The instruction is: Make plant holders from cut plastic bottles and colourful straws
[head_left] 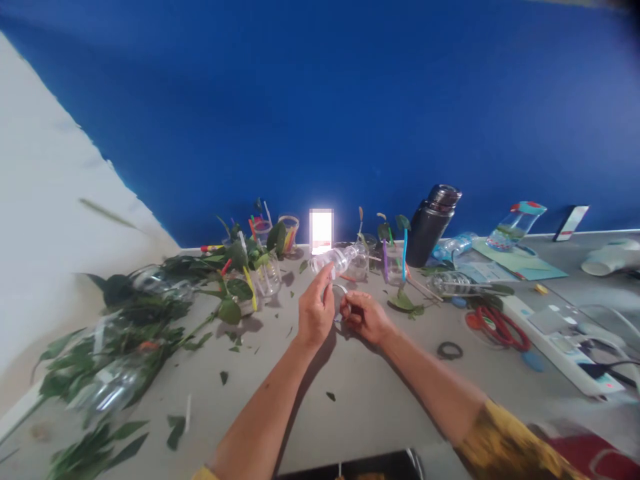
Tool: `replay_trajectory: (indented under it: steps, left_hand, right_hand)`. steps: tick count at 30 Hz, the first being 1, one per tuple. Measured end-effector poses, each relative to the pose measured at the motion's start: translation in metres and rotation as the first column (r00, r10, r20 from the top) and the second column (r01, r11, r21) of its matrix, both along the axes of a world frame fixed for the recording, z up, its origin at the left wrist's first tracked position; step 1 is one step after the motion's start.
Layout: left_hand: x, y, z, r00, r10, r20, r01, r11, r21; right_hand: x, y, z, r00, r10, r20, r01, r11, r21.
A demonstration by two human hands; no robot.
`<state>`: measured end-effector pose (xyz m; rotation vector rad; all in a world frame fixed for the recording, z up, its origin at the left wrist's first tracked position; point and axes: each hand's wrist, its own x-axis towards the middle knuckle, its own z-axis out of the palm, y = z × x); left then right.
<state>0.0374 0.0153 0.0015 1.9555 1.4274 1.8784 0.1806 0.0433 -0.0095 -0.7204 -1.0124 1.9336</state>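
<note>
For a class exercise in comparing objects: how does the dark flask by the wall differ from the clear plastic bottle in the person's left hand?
The dark flask is opaque, while the clear plastic bottle is see-through. The dark flask stands on the table, while the clear plastic bottle lies tilted, nearly on its side, pinched by the left hand. The dark flask also looks bulkier than the clear plastic bottle. Both have rounded, cylindrical bodies.

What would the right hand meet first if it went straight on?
Probably the left hand: the right hand points across at it, with a thin curved loop between them. Depth is hard to judge from this view.
</note>
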Motion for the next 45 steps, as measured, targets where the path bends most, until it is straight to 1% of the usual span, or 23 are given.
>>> replay_trajectory:
  steps: [3,7,10,12,13,14,16,17,18,19,22,24,25,27,29,32,34,36,37,38,41,43,45]
  left_hand:
    - [0.000,-0.002,0.006,0.980,0.014,0.199,0.001,0.997,-0.071]
    - [0.000,-0.002,0.010,0.918,-0.025,0.395,0.087,0.987,-0.139]
    - [-0.003,0.000,0.011,0.890,-0.026,0.454,0.116,0.978,-0.171]
    - [-0.006,0.002,0.010,0.890,0.006,0.456,0.096,0.975,-0.200]
    - [-0.008,0.003,0.010,0.890,0.027,0.456,0.081,0.973,-0.215]
    - [-0.010,0.003,0.010,0.887,0.050,0.459,0.064,0.971,-0.229]
    - [-0.014,0.005,0.010,0.876,0.086,0.474,0.043,0.966,-0.256]
    - [-0.015,0.005,0.010,0.870,0.098,0.483,0.040,0.962,-0.269]
    - [-0.017,0.006,0.010,0.865,0.105,0.490,0.042,0.959,-0.280]
    - [-0.018,0.006,0.009,0.862,0.108,0.494,0.045,0.957,-0.288]
    - [-0.020,0.006,0.005,0.864,0.113,0.490,0.045,0.953,-0.298]
    - [-0.021,0.007,0.001,0.867,0.111,0.486,0.048,0.951,-0.304]
    - [-0.022,0.007,-0.001,0.866,0.108,0.488,0.054,0.950,-0.308]
    - [-0.023,0.008,-0.005,0.860,0.107,0.499,0.067,0.946,-0.319]
    - [-0.024,0.008,-0.007,0.849,0.117,0.515,0.072,0.940,-0.333]
    - [-0.027,0.009,-0.007,0.825,0.126,0.551,0.086,0.935,-0.344]
    - [-0.029,0.010,-0.007,0.798,0.133,0.587,0.102,0.931,-0.350]
    - [-0.029,0.012,-0.008,0.739,0.147,0.657,0.146,0.917,-0.370]
    - [-0.029,0.013,-0.008,0.683,0.153,0.714,0.185,0.910,-0.372]
    - [-0.028,0.014,-0.008,0.601,0.156,0.784,0.235,0.903,-0.360]
    - [-0.024,0.015,-0.008,0.273,0.145,0.951,0.394,0.885,-0.248]
    - [-0.023,0.015,-0.007,0.108,0.153,0.982,0.488,0.853,-0.187]
    - [-0.025,0.015,-0.006,-0.005,0.171,0.985,0.556,0.819,-0.139]
  right_hand:
    - [0.002,-0.003,-0.009,0.999,-0.045,0.030,0.044,0.998,0.047]
    - [0.008,-0.008,-0.014,0.997,-0.037,0.075,0.025,0.987,0.156]
    - [0.012,-0.013,-0.013,0.986,-0.014,0.164,-0.030,0.964,0.263]
    - [0.013,-0.016,-0.011,0.965,-0.023,0.261,-0.082,0.919,0.386]
    - [0.014,-0.017,-0.010,0.947,-0.051,0.318,-0.113,0.872,0.476]
    - [0.014,-0.018,-0.008,0.923,-0.100,0.370,-0.145,0.803,0.578]
    - [0.014,-0.019,-0.006,0.869,-0.224,0.442,-0.229,0.609,0.760]
    - [0.013,-0.020,-0.005,0.842,-0.281,0.460,-0.275,0.510,0.815]
    - [0.013,-0.020,-0.005,0.819,-0.328,0.471,-0.315,0.428,0.847]
    - [0.012,-0.021,-0.005,0.798,-0.360,0.483,-0.355,0.367,0.860]
    - [0.009,-0.024,-0.008,0.727,-0.421,0.543,-0.479,0.255,0.840]
    - [0.006,-0.027,-0.009,0.656,-0.456,0.602,-0.577,0.212,0.789]
    - [0.005,-0.029,-0.009,0.611,-0.476,0.632,-0.622,0.206,0.756]
    - [0.001,-0.032,-0.007,0.506,-0.530,0.680,-0.684,0.234,0.691]
    - [-0.003,-0.035,-0.002,0.395,-0.566,0.724,-0.719,0.300,0.627]
    - [-0.010,-0.037,0.006,0.241,-0.581,0.777,-0.735,0.415,0.537]
    - [-0.013,-0.038,0.011,0.166,-0.581,0.797,-0.717,0.484,0.502]
    - [-0.015,-0.040,0.014,0.113,-0.587,0.801,-0.681,0.542,0.493]
    - [-0.016,-0.040,0.015,0.092,-0.589,0.803,-0.663,0.566,0.490]
    - [-0.015,-0.041,0.016,0.073,-0.589,0.805,-0.647,0.587,0.488]
    - [-0.011,-0.040,0.016,0.028,-0.590,0.807,-0.604,0.633,0.484]
    - [-0.006,-0.037,0.010,0.017,-0.612,0.791,-0.584,0.636,0.504]
    - [0.001,-0.031,-0.001,0.035,-0.665,0.746,-0.569,0.600,0.562]
